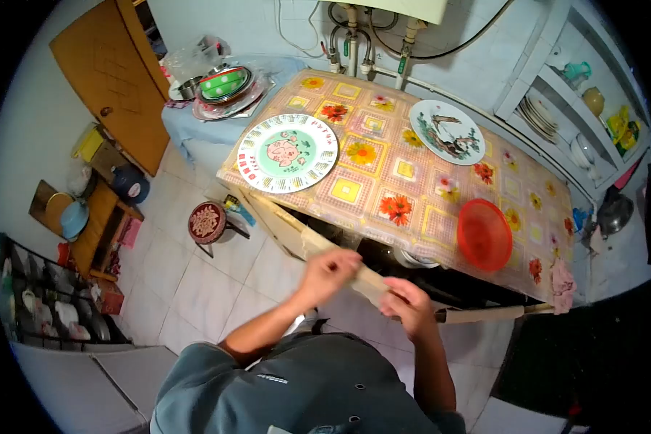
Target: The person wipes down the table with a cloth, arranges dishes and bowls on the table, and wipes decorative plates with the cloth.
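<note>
In front of my body, a tan cabinet door [369,283] stands out from the low cabinet under the table, its top edge towards me. My left hand [329,275] is closed with curled fingers at the door's left part. My right hand [410,300] grips the edge farther right, thumb and fingers bent over it. Behind the door the dark inside of the cabinet shows, with a pale round container [415,259] partly hidden in it. A second tan panel [482,315] extends to the right of my right hand.
The flowered tablecloth [362,184] carries a pig-patterned plate [287,153], a panda-patterned plate [447,132] and a red plastic basin [484,235]. A pink cloth [563,286] hangs at the right corner. On the floor at left stands a round stool [207,222]. A wall shelf [550,108] holds dishes.
</note>
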